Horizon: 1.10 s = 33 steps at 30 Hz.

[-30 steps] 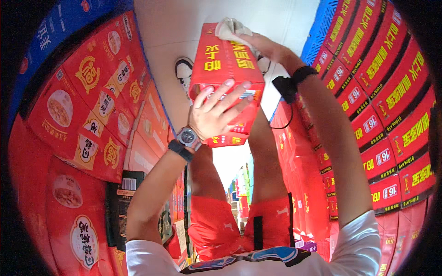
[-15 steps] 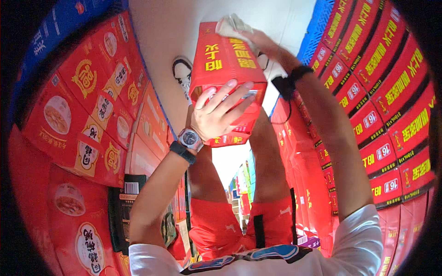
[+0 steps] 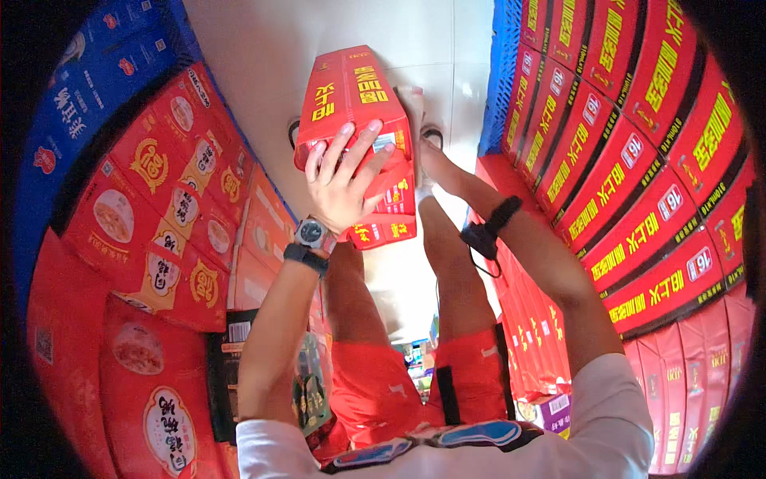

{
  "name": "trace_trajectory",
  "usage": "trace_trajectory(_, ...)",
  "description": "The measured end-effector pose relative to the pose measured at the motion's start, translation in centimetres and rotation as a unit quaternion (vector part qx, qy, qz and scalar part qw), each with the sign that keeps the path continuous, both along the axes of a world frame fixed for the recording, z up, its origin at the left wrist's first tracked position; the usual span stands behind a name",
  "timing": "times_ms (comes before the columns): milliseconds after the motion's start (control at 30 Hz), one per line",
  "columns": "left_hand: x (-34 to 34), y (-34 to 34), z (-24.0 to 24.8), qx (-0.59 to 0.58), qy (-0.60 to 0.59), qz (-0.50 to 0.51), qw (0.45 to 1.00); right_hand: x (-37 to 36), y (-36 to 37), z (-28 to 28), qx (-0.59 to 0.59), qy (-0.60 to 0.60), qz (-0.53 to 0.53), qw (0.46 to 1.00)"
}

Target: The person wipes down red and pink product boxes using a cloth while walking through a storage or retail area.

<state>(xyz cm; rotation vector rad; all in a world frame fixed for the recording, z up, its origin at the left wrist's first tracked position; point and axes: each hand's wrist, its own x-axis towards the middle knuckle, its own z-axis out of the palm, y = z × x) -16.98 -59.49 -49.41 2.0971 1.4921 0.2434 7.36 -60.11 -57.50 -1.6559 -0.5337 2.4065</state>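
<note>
Before the legs, left hand: fingers spread against the red carton's near end.
Right hand: at the carton's right side, grip impossible to tell; pale cloth partly hidden, blurred.
Top face: cloth was here earlier, now off it.
Floor: pale, beyond.
Both sides: stacked red boxes.

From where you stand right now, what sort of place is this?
Probably a shop aisle or stockroom: red cartons with yellow lettering are stacked on the right, red cartons with bowl pictures on the left, with pale floor between.
</note>
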Motion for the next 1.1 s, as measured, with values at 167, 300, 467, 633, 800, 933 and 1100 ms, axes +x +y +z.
trace_trajectory(167,0.9,0.3,-0.8,0.052,-0.015,0.017,0.998,-1.3,2.8,-12.0,-0.008,0.016,0.002,1.0)
trace_trajectory(300,1.4,0.1,-0.8,0.049,-0.002,0.024,0.999,-1.0,5.0,-16.8,-0.037,0.027,-0.016,0.999)
trace_trajectory(467,1.9,-0.4,-0.7,0.061,0.016,0.024,0.998,-0.4,2.9,-11.9,-0.044,0.052,-0.088,0.994)
trace_trajectory(633,1.3,-1.2,-0.1,0.061,0.034,0.025,0.997,1.5,-1.1,3.2,0.004,0.015,-0.032,0.999)
trace_trajectory(800,2.1,-1.2,-0.5,0.094,0.029,0.03,0.995,2.5,-6.3,11.8,0.14,-0.004,-0.086,0.986)
trace_trajectory(933,3.0,-0.6,-0.3,0.097,0.023,0.022,0.995,2.4,-8.2,11.9,0.208,-0.057,-0.056,0.975)
trace_trajectory(1100,3.7,-0.3,-0.9,0.107,0.021,0.03,0.994,1.4,-7.1,7.1,0.206,-0.053,-0.125,0.969)
